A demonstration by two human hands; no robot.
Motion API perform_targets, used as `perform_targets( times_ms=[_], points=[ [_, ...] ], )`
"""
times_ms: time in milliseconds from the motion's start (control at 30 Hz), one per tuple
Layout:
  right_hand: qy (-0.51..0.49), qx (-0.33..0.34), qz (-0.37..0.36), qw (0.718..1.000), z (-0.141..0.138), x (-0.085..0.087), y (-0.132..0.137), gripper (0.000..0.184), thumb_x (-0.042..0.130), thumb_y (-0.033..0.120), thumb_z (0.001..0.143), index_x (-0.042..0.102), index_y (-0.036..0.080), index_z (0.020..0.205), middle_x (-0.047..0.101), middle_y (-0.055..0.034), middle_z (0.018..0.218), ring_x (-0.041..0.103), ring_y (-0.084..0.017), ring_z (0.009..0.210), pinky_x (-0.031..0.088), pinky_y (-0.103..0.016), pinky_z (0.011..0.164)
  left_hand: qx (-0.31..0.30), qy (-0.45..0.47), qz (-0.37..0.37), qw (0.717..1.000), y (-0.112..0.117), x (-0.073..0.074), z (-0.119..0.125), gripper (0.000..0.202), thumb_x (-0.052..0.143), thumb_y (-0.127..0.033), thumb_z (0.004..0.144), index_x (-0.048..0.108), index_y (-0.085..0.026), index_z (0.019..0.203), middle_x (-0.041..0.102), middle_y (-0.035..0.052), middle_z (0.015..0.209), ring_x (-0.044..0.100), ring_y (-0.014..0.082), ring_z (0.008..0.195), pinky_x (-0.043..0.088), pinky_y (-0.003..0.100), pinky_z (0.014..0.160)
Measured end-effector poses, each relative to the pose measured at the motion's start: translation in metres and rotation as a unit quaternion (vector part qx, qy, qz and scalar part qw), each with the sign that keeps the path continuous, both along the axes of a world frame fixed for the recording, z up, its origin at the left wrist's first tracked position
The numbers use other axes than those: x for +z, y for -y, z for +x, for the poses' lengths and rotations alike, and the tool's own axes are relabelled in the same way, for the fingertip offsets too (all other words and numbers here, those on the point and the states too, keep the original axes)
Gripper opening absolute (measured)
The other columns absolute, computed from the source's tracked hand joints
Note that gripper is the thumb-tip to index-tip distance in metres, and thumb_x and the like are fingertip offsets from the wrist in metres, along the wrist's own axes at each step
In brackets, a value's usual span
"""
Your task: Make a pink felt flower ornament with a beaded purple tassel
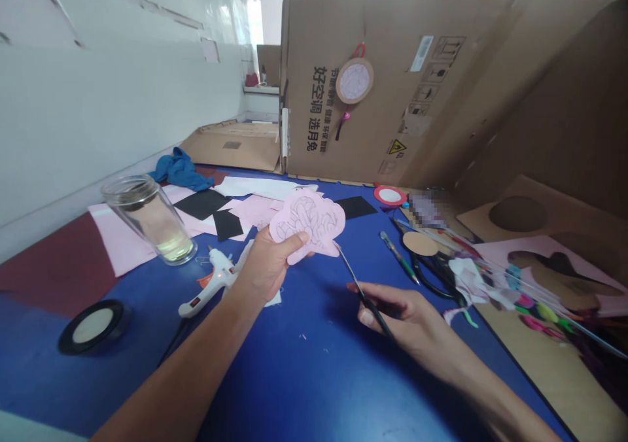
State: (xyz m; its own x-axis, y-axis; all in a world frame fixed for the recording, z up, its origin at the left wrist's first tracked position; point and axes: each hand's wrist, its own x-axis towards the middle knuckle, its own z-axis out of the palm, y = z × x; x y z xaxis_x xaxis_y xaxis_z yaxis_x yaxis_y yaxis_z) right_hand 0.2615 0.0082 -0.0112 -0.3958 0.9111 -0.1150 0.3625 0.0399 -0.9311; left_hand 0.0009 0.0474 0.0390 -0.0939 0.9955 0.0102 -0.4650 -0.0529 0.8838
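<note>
My left hand (269, 264) pinches a pink paper cut-out (314, 223) between thumb and fingers, above the blue table. Its outline is wavy like a cloud, and dark lines are drawn on its face. In my right hand (400, 314) is a slim tool (362, 293) with a dark handle and a thin metal blade. The blade is seen edge-on, so I cannot tell whether these are scissors or a knife. Its tip is at the lower right edge of the cut-out; whether it touches is unclear. Tiny pink scraps (303, 337) lie on the table below.
On the left are a glass jar (152, 223) with liquid, a white glue gun (210, 284) and a roll of tape (93, 327). Black paper (203, 203) lies behind. A pen (400, 257) and craft scraps (483, 282) are at right. A large cardboard box (383, 141) blocks the back.
</note>
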Motion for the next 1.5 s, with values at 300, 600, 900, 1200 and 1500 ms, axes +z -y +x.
perform_targets(
  times_ms=[300, 600, 900, 1200, 1500],
  points=[
    [-0.002, 0.003, 0.001, 1.0, 0.0018, -0.0024, -0.0011, 0.06, 0.08, 0.063, 0.095, 0.078, 0.03, 0.146, 0.073, -0.0012, 0.093, 0.059, -0.02, 0.081, 0.052, -0.033, 0.077, -0.003, -0.002, -0.001, 1.0, -0.0005, -0.0008, 0.0001, 0.077, 0.097, -0.02, 0.07, 0.075, -0.02, 0.144, 0.083, 0.015, 0.125, 0.077, 0.0372, 0.116, 0.067, 0.038, 0.079],
    [0.005, 0.001, 0.014, 1.0, 0.002, -0.001, -0.0004, 0.059, 0.08, 0.064, 0.094, 0.081, 0.03, 0.143, 0.076, -0.0032, 0.096, 0.063, -0.022, 0.083, 0.056, -0.036, 0.078, -0.009, -0.002, 0.002, 1.0, -0.0013, -0.0023, -0.0005, 0.065, 0.097, -0.02, 0.071, 0.081, -0.018, 0.133, 0.083, 0.0155, 0.124, 0.077, 0.038, 0.116, 0.067, 0.038, 0.079],
    [-0.002, -0.004, 0.009, 1.0, 0.0012, -0.0005, 0.0003, 0.058, 0.081, 0.064, 0.094, 0.081, 0.031, 0.142, 0.077, -0.003, 0.098, 0.063, -0.022, 0.085, 0.056, -0.036, 0.079, -0.011, 0.008, 0.002, 1.0, -0.0012, -0.0034, -0.0009, 0.073, 0.097, -0.018, 0.072, 0.076, -0.021, 0.142, 0.084, 0.0145, 0.122, 0.077, 0.0379, 0.117, 0.068, 0.042, 0.084],
    [0.003, -0.005, 0.021, 1.0, 0.001, 0.0018, -0.0001, 0.057, 0.081, 0.064, 0.093, 0.083, 0.03, 0.139, 0.078, -0.0037, 0.098, 0.064, -0.023, 0.085, 0.058, -0.037, 0.08, -0.012, 0.005, 0.0, 1.0, -0.0013, -0.0026, -0.0008, 0.068, 0.098, -0.02, 0.071, 0.08, -0.019, 0.136, 0.084, 0.0151, 0.123, 0.077, 0.0388, 0.118, 0.067, 0.044, 0.088],
    [0.006, -0.007, 0.026, 1.0, 0.0025, 0.0006, -0.0002, 0.056, 0.082, 0.063, 0.093, 0.083, 0.032, 0.139, 0.08, -0.0042, 0.101, 0.066, -0.023, 0.085, 0.059, -0.037, 0.079, -0.014, 0.007, 0.005, 1.0, -0.0022, -0.0047, -0.0014, 0.066, 0.097, -0.018, 0.072, 0.08, -0.02, 0.136, 0.084, 0.0145, 0.122, 0.076, 0.039, 0.121, 0.067, 0.046, 0.092]
  ],
)
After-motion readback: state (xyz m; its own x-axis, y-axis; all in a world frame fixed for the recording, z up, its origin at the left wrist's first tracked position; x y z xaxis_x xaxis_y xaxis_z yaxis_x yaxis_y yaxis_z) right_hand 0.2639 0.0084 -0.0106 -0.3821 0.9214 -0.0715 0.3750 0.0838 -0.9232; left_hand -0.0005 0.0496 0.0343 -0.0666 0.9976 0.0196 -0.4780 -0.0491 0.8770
